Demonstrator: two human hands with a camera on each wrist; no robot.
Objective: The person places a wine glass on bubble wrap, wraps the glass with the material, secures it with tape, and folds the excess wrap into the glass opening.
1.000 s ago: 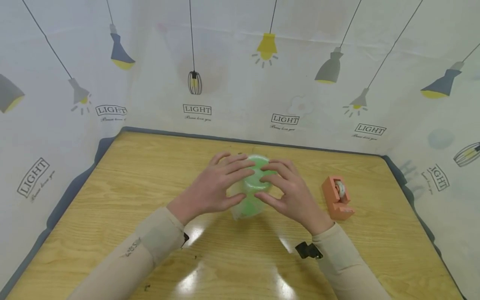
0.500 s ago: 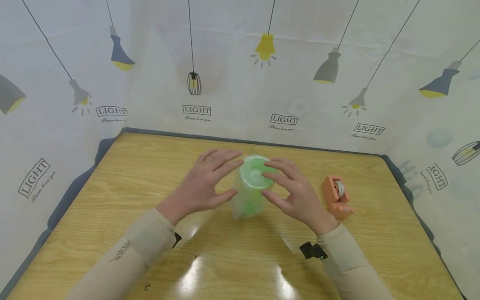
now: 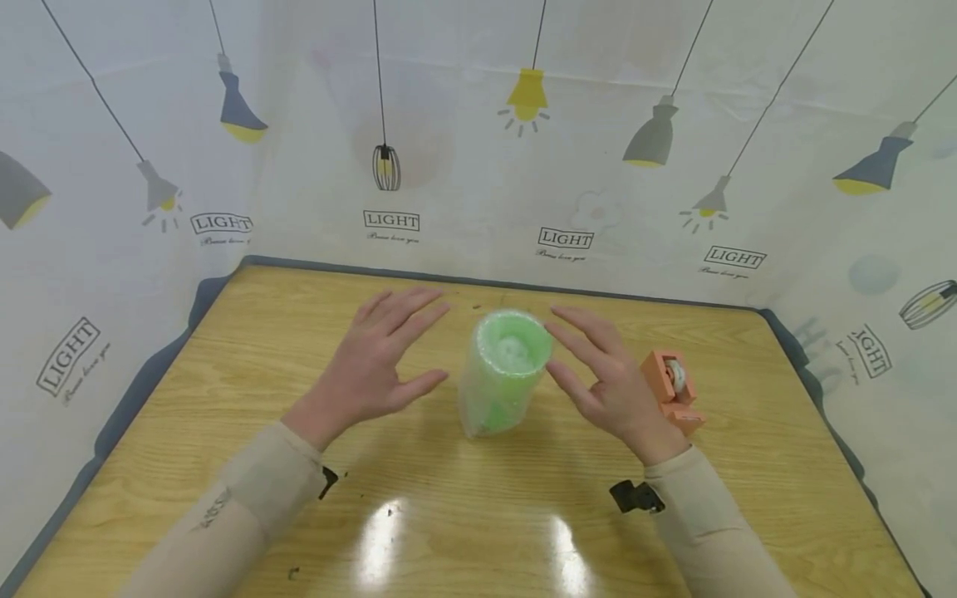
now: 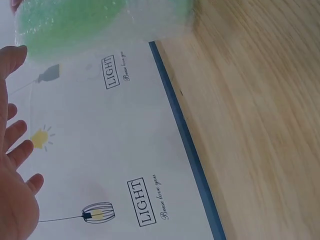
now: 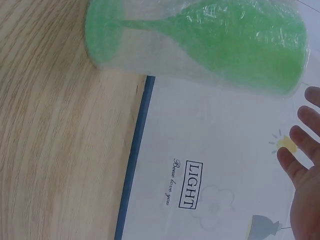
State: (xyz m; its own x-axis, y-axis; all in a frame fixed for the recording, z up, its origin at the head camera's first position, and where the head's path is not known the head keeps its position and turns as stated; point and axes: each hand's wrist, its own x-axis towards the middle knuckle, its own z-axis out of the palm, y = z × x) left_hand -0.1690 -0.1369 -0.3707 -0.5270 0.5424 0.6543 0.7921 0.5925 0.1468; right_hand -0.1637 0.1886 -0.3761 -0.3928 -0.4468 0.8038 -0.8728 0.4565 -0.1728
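Observation:
A green stemmed goblet wrapped in bubble wrap stands upright on the wooden table. Its foot, thin stem and wide bowl show through the wrap in the right wrist view, where the wrapped goblet fills the top. To its left my left hand hovers with fingers spread and holds nothing. On the other side my right hand is also spread and free of any object, its fingertips close to the goblet's rim; whether they touch it I cannot tell.
An orange tape dispenser with a roll of tape stands right of the right hand, partly behind it. A white cloth backdrop printed with lamps surrounds the wooden table at the back and both sides.
Both hands have drawn apart from over the goblet's top, the left one moving further left, the right one slightly right. The wrapped goblet stays standing in the same place, now in fuller view.

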